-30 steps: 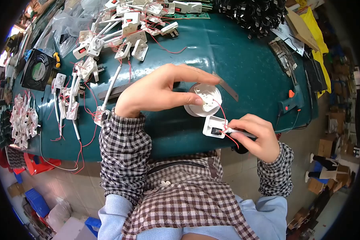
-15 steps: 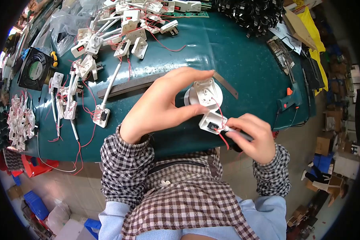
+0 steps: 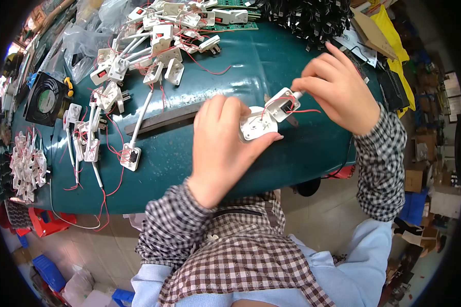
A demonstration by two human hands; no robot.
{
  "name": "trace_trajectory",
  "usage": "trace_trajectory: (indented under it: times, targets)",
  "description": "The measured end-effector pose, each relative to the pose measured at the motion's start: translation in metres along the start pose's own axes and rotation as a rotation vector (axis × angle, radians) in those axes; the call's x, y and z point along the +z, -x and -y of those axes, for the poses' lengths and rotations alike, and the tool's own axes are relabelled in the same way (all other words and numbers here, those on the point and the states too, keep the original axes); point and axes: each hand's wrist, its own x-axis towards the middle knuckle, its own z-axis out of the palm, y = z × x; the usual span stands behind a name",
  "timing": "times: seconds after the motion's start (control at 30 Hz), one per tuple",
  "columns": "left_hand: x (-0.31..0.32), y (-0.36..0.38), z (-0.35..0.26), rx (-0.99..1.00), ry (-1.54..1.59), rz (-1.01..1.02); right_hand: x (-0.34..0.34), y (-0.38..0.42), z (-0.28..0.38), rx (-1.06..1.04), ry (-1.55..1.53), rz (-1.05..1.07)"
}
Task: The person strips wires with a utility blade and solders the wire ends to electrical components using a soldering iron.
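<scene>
My left hand (image 3: 223, 140) is closed around a white plastic housing (image 3: 253, 130) with an open inside, thumb along its lower edge and fingers over its left side. A white switch housing (image 3: 283, 104), with a black switch in it, stands just to the upper right. Red wires (image 3: 264, 113) run at the two housings. My right hand (image 3: 338, 87) pinches the short white stem (image 3: 298, 94) of the switch housing between thumb and fingertips. Beneath the hands, a dark metal bar (image 3: 164, 118) lies on the green table mat (image 3: 200, 176).
Several white switch and plug pieces (image 3: 161, 36) with red wires heap at the back left. One wired piece (image 3: 130, 156) lies left of my hands. A black fan (image 3: 47, 100) sits farther left. Bundled black cables (image 3: 307, 18) and a cardboard piece (image 3: 371, 38) occupy the back right.
My right hand has moved up and away from me with the switch housing, now at the upper right of the other housing. My left hand has shifted right and closed around the white housing.
</scene>
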Motion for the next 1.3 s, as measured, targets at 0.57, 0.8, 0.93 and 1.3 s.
trace_trajectory:
  times: [0.57,0.8,0.93,1.3]
  targets:
    - [0.001,-0.02,0.01,-0.417,1.013,-0.111,-0.005,-0.078,0.045,-0.204,0.039,-0.391]
    - [-0.005,-0.004,0.005,-0.517,1.028,-0.266,0.031,-0.042,0.069,0.311,-0.885,-0.334]
    - [-0.014,0.001,0.003,-0.533,0.978,-0.263,0.033,-0.041,0.076,0.373,-0.933,-0.413]
    - [-0.01,0.039,0.002,-0.497,0.728,-0.335,0.06,0.001,0.147,0.792,-0.988,-0.691]
